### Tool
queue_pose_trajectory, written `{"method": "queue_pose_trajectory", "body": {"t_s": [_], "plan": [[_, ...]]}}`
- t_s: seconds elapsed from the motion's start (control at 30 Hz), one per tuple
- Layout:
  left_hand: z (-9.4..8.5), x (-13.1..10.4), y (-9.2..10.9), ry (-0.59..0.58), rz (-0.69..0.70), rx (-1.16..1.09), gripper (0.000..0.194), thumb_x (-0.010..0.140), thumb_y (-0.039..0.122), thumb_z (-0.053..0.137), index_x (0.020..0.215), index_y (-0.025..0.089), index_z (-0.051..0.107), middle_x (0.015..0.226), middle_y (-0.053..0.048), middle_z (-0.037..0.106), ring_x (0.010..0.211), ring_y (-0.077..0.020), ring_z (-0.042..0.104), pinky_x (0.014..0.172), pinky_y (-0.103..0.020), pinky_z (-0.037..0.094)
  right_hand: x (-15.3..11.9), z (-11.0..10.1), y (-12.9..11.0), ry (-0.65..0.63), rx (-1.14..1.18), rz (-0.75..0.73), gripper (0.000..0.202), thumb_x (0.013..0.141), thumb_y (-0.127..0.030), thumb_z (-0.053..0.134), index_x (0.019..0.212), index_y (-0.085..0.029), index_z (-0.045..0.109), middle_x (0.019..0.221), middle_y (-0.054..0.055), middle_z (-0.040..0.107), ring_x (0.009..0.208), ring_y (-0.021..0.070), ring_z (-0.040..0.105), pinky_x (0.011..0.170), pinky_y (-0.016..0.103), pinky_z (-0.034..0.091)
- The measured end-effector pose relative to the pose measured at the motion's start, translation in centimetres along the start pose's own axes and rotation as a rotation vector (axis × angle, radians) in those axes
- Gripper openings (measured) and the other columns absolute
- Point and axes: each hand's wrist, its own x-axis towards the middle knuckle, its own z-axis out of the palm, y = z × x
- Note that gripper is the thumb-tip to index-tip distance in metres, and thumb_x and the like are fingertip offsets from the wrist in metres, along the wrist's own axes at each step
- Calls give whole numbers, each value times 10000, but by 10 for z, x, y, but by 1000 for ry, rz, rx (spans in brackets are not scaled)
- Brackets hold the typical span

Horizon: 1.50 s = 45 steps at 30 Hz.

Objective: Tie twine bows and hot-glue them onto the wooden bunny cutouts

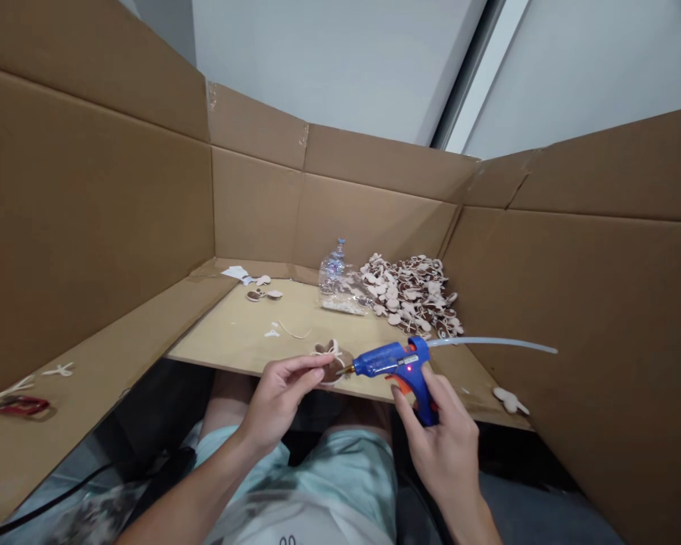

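Observation:
My right hand (440, 431) is wrapped round the handle of a blue glue gun (394, 359) with an orange trigger and a small red light. A long translucent glue stick (499, 345) juts from its back end. The metal nozzle points left, at or just over a small brown felt piece (336, 366) with a white cord bow and pale edging. Whether the nozzle touches it, I cannot tell. My left hand (287, 390) pinches that felt piece at its left side, near the front edge of the board.
A large pile of brown and white felt pieces (412, 295) lies at the back right, beside a clear plastic bag (340, 284). White scraps (272, 331) and a cord (295, 333) lie on the board (221, 333). A red tool (20, 406) sits far left. Cardboard walls (346, 212) surround the board.

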Motion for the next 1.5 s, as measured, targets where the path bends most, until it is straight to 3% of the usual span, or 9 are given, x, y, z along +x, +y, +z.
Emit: {"method": "queue_pose_trajectory", "body": {"t_s": [0.63, 0.83, 0.93, 1.03, 1.1, 1.2, 1.3, 1.4, 1.5], "plan": [[-2, 1, -1, 11, -15, 11, 174, 776, 223, 732, 941, 199, 782, 988, -64, 774, 921, -209, 708, 791, -271, 586, 2, -3, 0, 34, -17, -32, 306, 897, -275, 555, 1172, -141, 576, 829, 54, 570, 680, 158, 568, 624, 252, 471], [-7, 2, 6, 35, 10, 32, 171, 764, 228, 743, 927, 200, 785, 948, -58, 782, 894, -200, 716, 789, -255, 585, 6, 0, 15, 13, -98, 52, 367, 902, -370, 530, 1195, -156, 585, 920, 91, 632, 803, 211, 618, 685, 292, 485], [-13, 6, 13, 74, 49, 63, 170, 757, 226, 749, 919, 191, 784, 941, -61, 783, 889, -203, 719, 783, -258, 589, 13, 13, 32, -144, -186, 164, 435, 893, -419, 511, 1209, -129, 585, 967, 123, 664, 872, 254, 636, 736, 328, 490], [-22, 13, 21, 120, 86, 90, 188, 758, 230, 749, 938, 186, 777, 969, -65, 777, 901, -211, 718, 786, -276, 595, 19, 36, 53, -408, -306, 292, 382, 895, -354, 510, 1180, -117, 604, 1040, 144, 688, 955, 262, 647, 790, 313, 471], [-29, 17, 26, 154, 113, 95, 203, 754, 233, 752, 951, 186, 771, 985, -66, 774, 915, -215, 715, 801, -290, 596, 19, 51, 68, -480, -348, 351, 327, 882, -314, 537, 1115, -107, 636, 985, 150, 709, 914, 263, 669, 751, 297, 466], [-41, 21, 36, 224, 167, 95, 212, 731, 236, 769, 937, 185, 771, 986, -64, 774, 924, -214, 711, 811, -300, 599, 16, 67, 84, -495, -377, 400, 311, 859, -342, 578, 1026, -95, 668, 874, 160, 720, 809, 277, 686, 679, 303, 458], [-52, 23, 45, 295, 214, 110, 222, 703, 234, 790, 919, 183, 773, 991, -60, 773, 912, -207, 713, 813, -296, 600, 10, 70, 88, -476, -400, 413, 355, 848, -364, 600, 1072, -93, 653, 896, 173, 712, 842, 295, 674, 703, 325, 456], [-61, 24, 51, 331, 226, 145, 231, 699, 244, 793, 922, 186, 774, 979, -61, 776, 903, -205, 717, 803, -289, 601, 4, 72, 72, -403, -405, 380, 439, 865, -357, 570, 1188, -60, 590, 1129, 261, 635, 1020, 371, 602, 794, 429, 444], [-65, 23, 55, 337, 217, 163, 238, 705, 262, 788, 927, 180, 775, 970, -72, 778, 890, -214, 721, 805, -309, 602, 2, 91, 41, -445, -203, 165, 344, 873, -260, 552, 1168, -93, 612, 1183, 231, 624, 1083, 352, 571, 867, 458, 436]]}}
